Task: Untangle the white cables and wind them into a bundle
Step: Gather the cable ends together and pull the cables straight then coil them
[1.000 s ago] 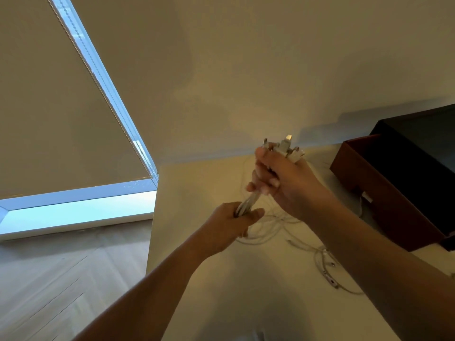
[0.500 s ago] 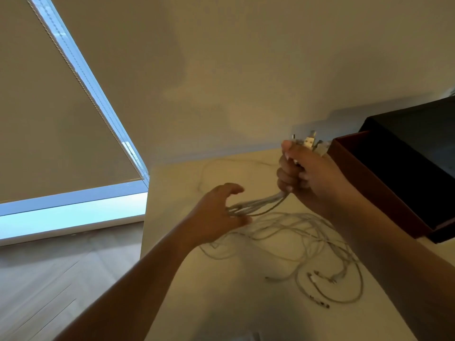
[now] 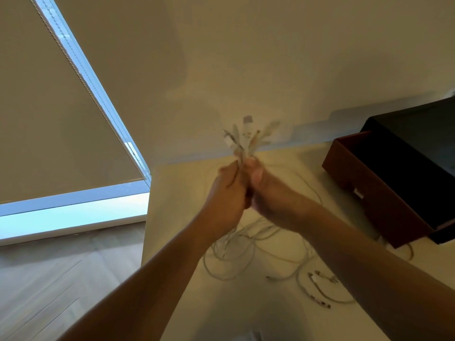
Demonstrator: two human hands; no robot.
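Several white cables [image 3: 248,239] trail in loose loops over the cream table [image 3: 172,193]. Their plug ends [image 3: 247,134] stick up in a blurred fan above my two hands. My left hand [image 3: 227,193] and my right hand [image 3: 268,193] are pressed together over the middle of the table, both gripping the gathered strands just under the plugs. The strands between my palms are hidden. The other connector ends [image 3: 320,281] lie loose on the table at the lower right, under my right forearm.
An open brown box [image 3: 364,193] with a dark inside stands at the table's right, touching a cable loop. The table's left edge drops to a wooden floor [image 3: 61,274]. A wall lies behind and a window with a blind [image 3: 49,119] at the left.
My left hand has risen from the slack strands and closed on the bunch beside my right hand. My right hand has shifted left, away from the box, and the plug ends are higher.
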